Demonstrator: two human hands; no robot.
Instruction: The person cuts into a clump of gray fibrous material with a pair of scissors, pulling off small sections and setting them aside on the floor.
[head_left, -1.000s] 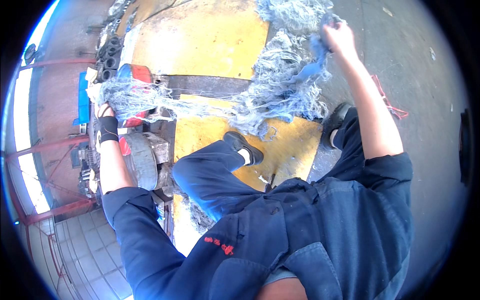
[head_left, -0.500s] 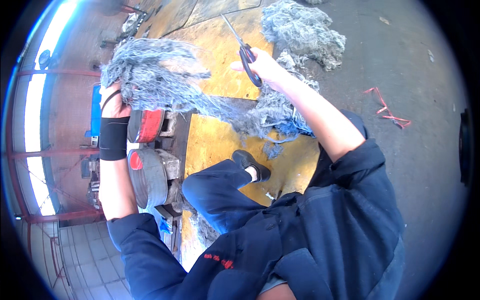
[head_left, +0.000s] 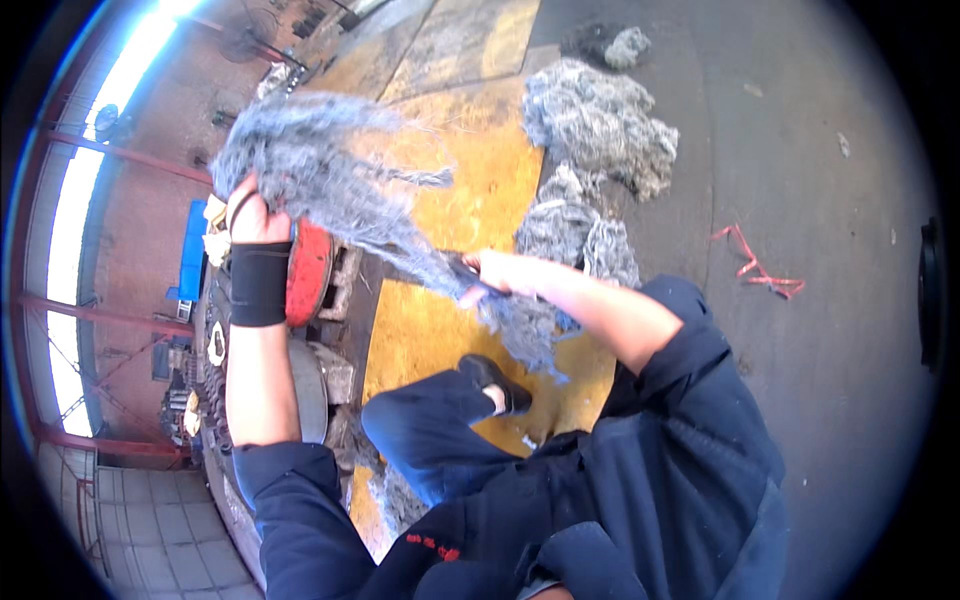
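Your left hand (head_left: 255, 212) is clenched on the tangled grey fibre bundle (head_left: 320, 180), your right hand (head_left: 497, 272) closed on dark scissors (head_left: 462, 268) beside the taut strand; a slip could nick your fingers

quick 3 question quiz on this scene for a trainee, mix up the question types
1. True or false: the left hand grips the upper end of the grey fibre bundle.
2. What is on the left wrist? A) black wrist wrap B) metal watch C) nothing
3. Fill in: the right hand holds scissors against the bundle's ___ end.

Key: 1 true. 2 A. 3 lower. The bundle hangs stretched between both hands above the yellow floor patch; more grey fibre piles lie beyond.
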